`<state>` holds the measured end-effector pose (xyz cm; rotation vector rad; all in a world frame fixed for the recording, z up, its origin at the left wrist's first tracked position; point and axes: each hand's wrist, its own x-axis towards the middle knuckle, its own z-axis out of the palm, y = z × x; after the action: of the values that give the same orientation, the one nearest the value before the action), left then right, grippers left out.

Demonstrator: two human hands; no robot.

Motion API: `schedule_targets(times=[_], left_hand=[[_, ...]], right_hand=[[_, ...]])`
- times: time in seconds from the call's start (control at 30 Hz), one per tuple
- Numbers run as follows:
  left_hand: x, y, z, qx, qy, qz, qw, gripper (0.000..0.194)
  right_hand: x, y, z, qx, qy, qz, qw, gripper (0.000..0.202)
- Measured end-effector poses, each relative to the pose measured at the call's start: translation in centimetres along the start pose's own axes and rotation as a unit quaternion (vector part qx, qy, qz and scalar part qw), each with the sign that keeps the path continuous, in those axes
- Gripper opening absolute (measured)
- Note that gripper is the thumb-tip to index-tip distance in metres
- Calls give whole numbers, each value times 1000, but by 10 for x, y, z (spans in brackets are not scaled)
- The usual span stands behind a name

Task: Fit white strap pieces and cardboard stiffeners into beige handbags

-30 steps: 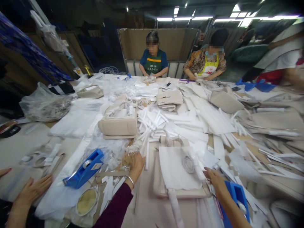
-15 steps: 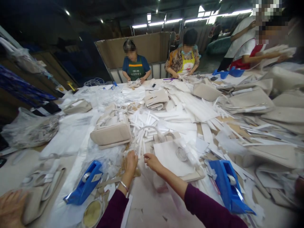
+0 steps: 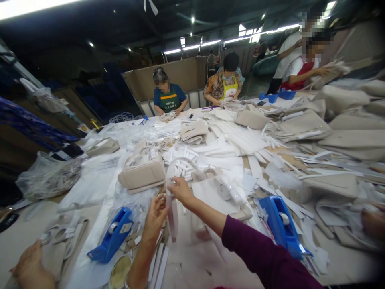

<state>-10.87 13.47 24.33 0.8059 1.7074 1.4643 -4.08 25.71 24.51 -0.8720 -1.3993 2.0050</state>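
A beige bag strap (image 3: 172, 218) curves up from a bag and hangs down in front of me, with whitish wrapping about it. My right hand (image 3: 181, 190) pinches the strap near the top of its hanging part. Just lower and to the left, my left hand (image 3: 156, 212) has its fingers curled against the strap's edge. The beige bag (image 3: 200, 228) lies to the right under my right forearm, partly covered by a white sheet (image 3: 207, 194) and clear plastic. Loose white foam tubes (image 3: 183, 154) lie beyond my hands.
Blue tape dispensers (image 3: 112, 237) (image 3: 282, 224) flank my arms, with a tape roll (image 3: 120, 271) nearby. Another beige bag (image 3: 142, 174) stands ahead left. Another person's hand (image 3: 33, 265) rests at the lower left; one more hand (image 3: 373, 222) is at right. Co-workers (image 3: 170, 98) work across the table.
My right hand has moved up and left onto the strap. The left hand has shifted slightly left and turned. The strap now hangs raised between them; the view has tilted.
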Motion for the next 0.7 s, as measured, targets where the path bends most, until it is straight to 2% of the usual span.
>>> schedule_targets(times=[0.07,0.13,0.23,0.3,0.37,0.43,0.53,0.57,0.63,0.7], left_hand=[[-11,6,1,-43,-84,-67,993,54],[-22,10,4,-34,-152,-106,982,46],[-35,14,13,-3,-221,-128,967,35],[-38,18,22,0,-245,-134,960,35],[-38,24,34,-10,-240,-129,962,35],[-35,29,48,-37,-206,-110,972,36],[-26,35,68,-92,-145,-67,983,37],[-24,36,75,-112,-124,-53,985,38],[-21,36,89,-145,-91,-26,985,37],[-21,34,104,-166,-74,-9,983,37]], right_hand=[[-12,-21,-6,46,-27,-15,998,16],[-23,-39,-12,74,-47,-29,996,17],[-35,-59,-23,92,-56,-43,993,16],[-41,-70,-34,92,-58,-46,993,15],[-50,-77,-50,85,-50,-48,994,14],[-67,-76,-71,76,-25,-57,995,16],[-105,-54,-106,41,-2,-37,998,24],[-119,-42,-117,23,-14,-6,1000,29],[-142,-13,-136,-3,-53,100,994,40],[-155,13,-147,6,-61,194,979,49]])
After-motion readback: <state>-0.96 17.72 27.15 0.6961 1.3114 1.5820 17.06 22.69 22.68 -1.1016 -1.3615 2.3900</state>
